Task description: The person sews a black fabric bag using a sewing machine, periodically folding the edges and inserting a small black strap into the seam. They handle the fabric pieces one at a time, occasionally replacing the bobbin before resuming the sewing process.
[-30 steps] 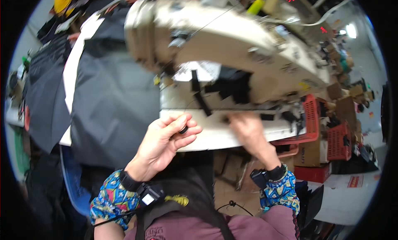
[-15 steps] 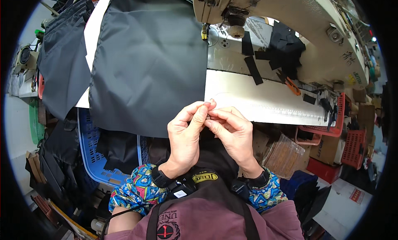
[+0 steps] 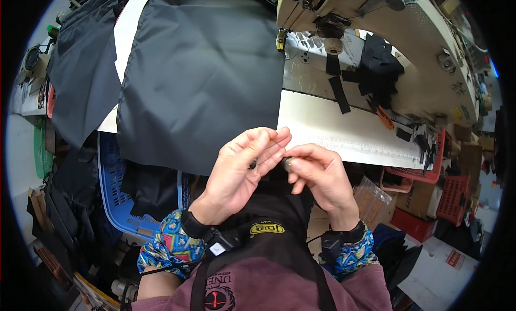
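Note:
My hands are close together in front of the sewing table's near edge. My right hand [image 3: 322, 176] pinches a small dark round piece [image 3: 287, 164] between thumb and fingers; its exact kind is too small to tell. In my left hand [image 3: 236, 168], the thumb presses toward the forefinger while the other fingers stretch toward the right hand. A small dark spot shows by its palm; whether it is something held I cannot make out. Just beyond the left hand lies a large black fabric panel [image 3: 199, 80], hanging over the table edge.
A sewing machine [image 3: 376, 20] stands at the far right. Black fabric strips [image 3: 338, 94] and orange-handled scissors [image 3: 385, 117] lie on the white tabletop [image 3: 322, 125]. A blue basket [image 3: 110, 187] holds black cloth below left. Red baskets [image 3: 453, 199] and cartons stand at right.
My hands have drawn slightly apart, the right one moving right and down. The small round piece now shows in its fingers. The whole view has shifted a little.

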`<action>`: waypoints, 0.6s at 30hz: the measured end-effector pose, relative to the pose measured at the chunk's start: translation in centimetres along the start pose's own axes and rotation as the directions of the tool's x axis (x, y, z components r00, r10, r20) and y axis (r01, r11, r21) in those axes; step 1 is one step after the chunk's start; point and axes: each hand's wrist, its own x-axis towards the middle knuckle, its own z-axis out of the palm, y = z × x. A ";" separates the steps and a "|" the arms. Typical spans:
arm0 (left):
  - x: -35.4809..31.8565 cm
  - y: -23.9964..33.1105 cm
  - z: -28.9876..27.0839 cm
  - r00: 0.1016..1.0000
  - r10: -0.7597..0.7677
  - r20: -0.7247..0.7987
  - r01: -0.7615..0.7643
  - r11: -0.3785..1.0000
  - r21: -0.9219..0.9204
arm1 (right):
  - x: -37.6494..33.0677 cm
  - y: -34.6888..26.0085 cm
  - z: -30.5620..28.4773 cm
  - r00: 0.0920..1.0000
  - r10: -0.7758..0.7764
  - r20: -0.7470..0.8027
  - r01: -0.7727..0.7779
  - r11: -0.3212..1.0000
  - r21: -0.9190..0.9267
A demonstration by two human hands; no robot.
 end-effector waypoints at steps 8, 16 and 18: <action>1.1 1.0 -0.7 0.984 -0.099 0.151 0.148 0.920 -0.363 | 0.0 2.0 -1.1 1.000 -0.019 0.023 -0.004 0.678 0.735; 1.1 0.2 -0.1 0.994 0.025 0.103 -0.005 0.981 -0.191 | 0.6 3.1 1.8 0.970 -0.228 -0.080 0.242 0.896 0.373; 1.0 0.3 0.6 0.993 0.048 0.109 -0.025 0.978 -0.206 | 0.7 3.1 2.5 0.957 -0.260 -0.130 0.286 0.925 0.249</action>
